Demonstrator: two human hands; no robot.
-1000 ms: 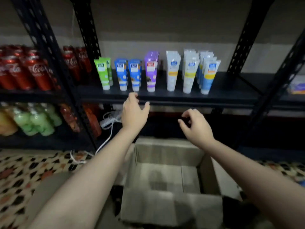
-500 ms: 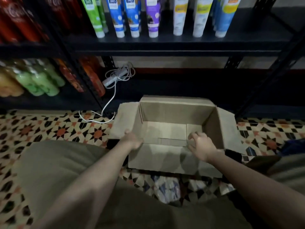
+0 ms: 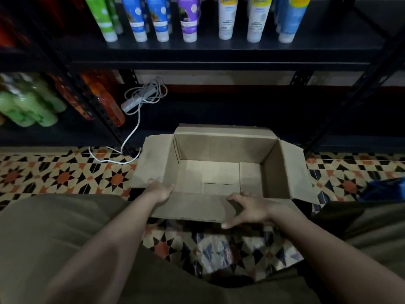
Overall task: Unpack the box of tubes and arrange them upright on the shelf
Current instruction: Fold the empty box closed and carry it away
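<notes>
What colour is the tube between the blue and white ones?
Purple tube, white cap down; head view.

Green bottles (image 3: 28, 106) lie on the lower left rack, with orange bottles (image 3: 103, 99) beside them. A white power strip (image 3: 137, 102) trails its coiled cable (image 3: 131, 137) onto the patterned floor tiles (image 3: 65, 176). A blue item (image 3: 385, 189) sits at the right edge.

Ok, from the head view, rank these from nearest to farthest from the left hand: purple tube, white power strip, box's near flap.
1. near flap, right beside the left hand.
2. white power strip, above it, under the shelf.
3. purple tube, up on the shelf.
</notes>
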